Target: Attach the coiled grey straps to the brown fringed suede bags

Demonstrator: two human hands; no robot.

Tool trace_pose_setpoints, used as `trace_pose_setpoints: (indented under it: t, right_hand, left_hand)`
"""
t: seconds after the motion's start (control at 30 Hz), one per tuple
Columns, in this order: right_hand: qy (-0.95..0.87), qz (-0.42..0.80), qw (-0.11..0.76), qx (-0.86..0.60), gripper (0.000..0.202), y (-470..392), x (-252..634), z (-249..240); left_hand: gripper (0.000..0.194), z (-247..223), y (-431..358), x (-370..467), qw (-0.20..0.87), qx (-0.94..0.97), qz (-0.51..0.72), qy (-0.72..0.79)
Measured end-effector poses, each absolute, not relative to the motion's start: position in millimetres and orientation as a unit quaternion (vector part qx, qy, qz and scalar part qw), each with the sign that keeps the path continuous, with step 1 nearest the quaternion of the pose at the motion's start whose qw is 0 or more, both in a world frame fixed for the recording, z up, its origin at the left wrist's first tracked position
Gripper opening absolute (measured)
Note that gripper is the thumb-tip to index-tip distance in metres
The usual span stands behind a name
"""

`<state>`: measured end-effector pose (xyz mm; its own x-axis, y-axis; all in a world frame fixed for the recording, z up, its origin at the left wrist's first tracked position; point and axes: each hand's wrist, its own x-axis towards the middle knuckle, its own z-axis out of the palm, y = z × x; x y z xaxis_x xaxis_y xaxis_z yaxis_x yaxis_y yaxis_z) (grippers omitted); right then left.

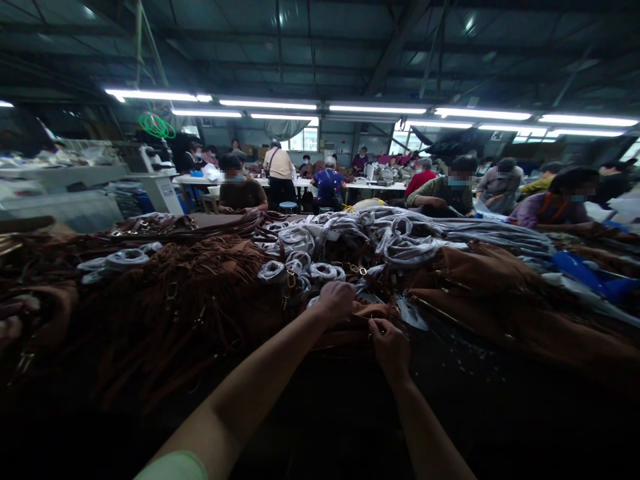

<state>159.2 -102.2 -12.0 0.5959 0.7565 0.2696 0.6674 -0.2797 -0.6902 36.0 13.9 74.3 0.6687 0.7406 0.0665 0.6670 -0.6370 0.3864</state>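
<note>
A small brown bag (340,339) lies in front of me at the table's near side, with a thin gold-coloured line along its top edge that looks like a zipper. My left hand (337,303) is closed over the bag's upper edge, its fingers curled down and partly hidden. At the bag's right end my right hand (391,343) makes a pinch, thumb against forefinger, by the end of the gold line. What sits between those fingertips is too small to make out. Just beyond my hands are wrapped strap coils (325,271) and a gold clasp (359,270).
Brown fringed bags (215,267) pile up on the left. More brown bags (480,280) with gold zippers lie right, beside a blue bag (595,275). Grey-wrapped straps (415,233) cover the back. Another person's hand (15,320) is at far left; co-workers sit across.
</note>
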Motion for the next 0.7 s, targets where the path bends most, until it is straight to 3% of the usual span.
trace_pose_setpoints:
  t: [0.13, 0.4, 0.7]
  right_hand:
    - [-0.457, 0.094, 0.45, -0.761, 0.039, -107, 162, -13]
    - [-0.452, 0.134, 0.41, -0.781, 0.032, -101, 170, -8]
    - [-0.461, 0.172, 0.393, -0.777, 0.037, -101, 172, -3]
  left_hand:
    - [0.022, 49, 14, 56, 0.175, 0.947, 0.086, 0.257]
    - [0.025, 25, 15, 47, 0.227, 0.909, 0.189, 0.293]
    - [0.023, 19, 8, 43, 0.196, 0.926, 0.214, 0.24]
